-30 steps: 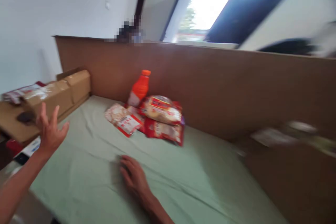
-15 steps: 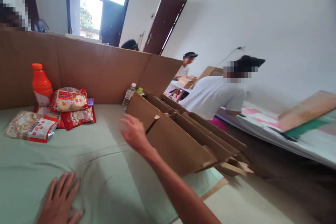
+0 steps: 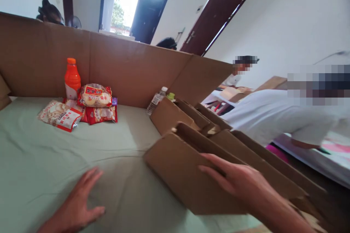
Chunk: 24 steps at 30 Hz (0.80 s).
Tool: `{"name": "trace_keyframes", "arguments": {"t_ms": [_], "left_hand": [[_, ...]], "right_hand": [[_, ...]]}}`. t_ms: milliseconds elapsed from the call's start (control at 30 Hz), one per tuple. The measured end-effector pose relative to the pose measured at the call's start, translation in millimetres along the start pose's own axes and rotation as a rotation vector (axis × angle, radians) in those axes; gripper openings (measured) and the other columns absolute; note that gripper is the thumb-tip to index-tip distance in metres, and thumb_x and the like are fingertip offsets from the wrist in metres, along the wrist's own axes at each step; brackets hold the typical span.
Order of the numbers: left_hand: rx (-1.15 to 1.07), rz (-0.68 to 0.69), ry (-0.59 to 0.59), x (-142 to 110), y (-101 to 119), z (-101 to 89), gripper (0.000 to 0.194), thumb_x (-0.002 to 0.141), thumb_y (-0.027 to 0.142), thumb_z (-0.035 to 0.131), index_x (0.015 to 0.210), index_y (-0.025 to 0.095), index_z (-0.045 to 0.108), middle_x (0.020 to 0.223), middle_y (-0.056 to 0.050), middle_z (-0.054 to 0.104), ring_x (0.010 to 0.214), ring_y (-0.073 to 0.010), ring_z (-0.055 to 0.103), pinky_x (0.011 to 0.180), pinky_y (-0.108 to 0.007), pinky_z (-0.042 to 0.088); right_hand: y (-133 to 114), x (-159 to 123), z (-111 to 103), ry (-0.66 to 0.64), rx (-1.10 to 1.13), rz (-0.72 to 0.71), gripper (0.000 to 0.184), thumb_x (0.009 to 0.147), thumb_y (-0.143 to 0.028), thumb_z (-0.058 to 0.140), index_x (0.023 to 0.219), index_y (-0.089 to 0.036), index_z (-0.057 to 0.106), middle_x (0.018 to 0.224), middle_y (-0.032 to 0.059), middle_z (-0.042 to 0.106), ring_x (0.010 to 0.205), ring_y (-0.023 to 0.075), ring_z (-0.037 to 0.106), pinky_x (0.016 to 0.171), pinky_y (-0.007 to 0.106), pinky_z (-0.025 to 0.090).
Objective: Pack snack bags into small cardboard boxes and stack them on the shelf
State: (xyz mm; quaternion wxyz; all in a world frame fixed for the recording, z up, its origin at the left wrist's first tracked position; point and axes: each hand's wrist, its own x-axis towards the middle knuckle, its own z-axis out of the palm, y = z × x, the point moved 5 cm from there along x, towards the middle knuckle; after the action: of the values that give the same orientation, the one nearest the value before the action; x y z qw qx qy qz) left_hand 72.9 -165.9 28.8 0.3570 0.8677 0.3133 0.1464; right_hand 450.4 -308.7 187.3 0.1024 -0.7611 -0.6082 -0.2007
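My right hand (image 3: 232, 174) is closed over the upper edge of the front panel of a brown cardboard box (image 3: 175, 171), with some fingertips hidden behind it. This box tilts away from the other open boxes behind it. My left hand (image 3: 79, 200), fingers and thumb apart, is low over the pale green cloth (image 3: 123, 185) and holds nothing. Farther back on the cloth lie snack packets: a white-and-red bag (image 3: 60, 114) and a red packet of round crackers (image 3: 95, 95) on top of another red packet (image 3: 101, 115).
An orange bottle (image 3: 72, 76) stands behind the packets. A clear bottle (image 3: 157, 100) leans near a green-capped container (image 3: 171, 96) by the boxes. A tall cardboard wall (image 3: 123, 65) closes off the back. Other people, one in a white shirt (image 3: 262, 116), sit to the right.
My right hand has come back toward me and taken hold of the front box, which now tilts away from the others. My left hand has shifted right, and the view has turned left.
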Motion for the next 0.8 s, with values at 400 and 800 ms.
{"name": "trace_keyframes", "arguments": {"t_ms": [400,800], "left_hand": [[-0.316,0.028,0.257,-53.8,-1.9,-88.6,0.12,0.071,0.074,0.073,0.161,0.032,0.006,0.167,-0.012,0.018,0.15,-0.0453,0.023,0.121,-0.066,0.021],[-0.335,0.07,0.283,-41.1,-11.6,-113.5,0.11,0.077,0.047,0.081,0.16,0.033,0.01,0.163,-0.013,0.028,0.147,-0.0394,0.035,0.122,-0.059,0.027]], "right_hand": [[-258.6,8.6,-38.4,-0.374,0.478,-0.84,0.012,0.101,-0.026,0.055,0.099,-0.017,0.064,0.076,0.0012,0.067,0.065,0.0178,0.057,0.066,0.033,0.038],[-197.6,48.6,-11.3,-0.185,0.301,-0.582,0.054,0.108,-0.046,0.028,0.091,-0.021,0.072,0.081,0.0063,0.075,0.067,0.0229,0.069,0.066,0.038,0.049]]}}
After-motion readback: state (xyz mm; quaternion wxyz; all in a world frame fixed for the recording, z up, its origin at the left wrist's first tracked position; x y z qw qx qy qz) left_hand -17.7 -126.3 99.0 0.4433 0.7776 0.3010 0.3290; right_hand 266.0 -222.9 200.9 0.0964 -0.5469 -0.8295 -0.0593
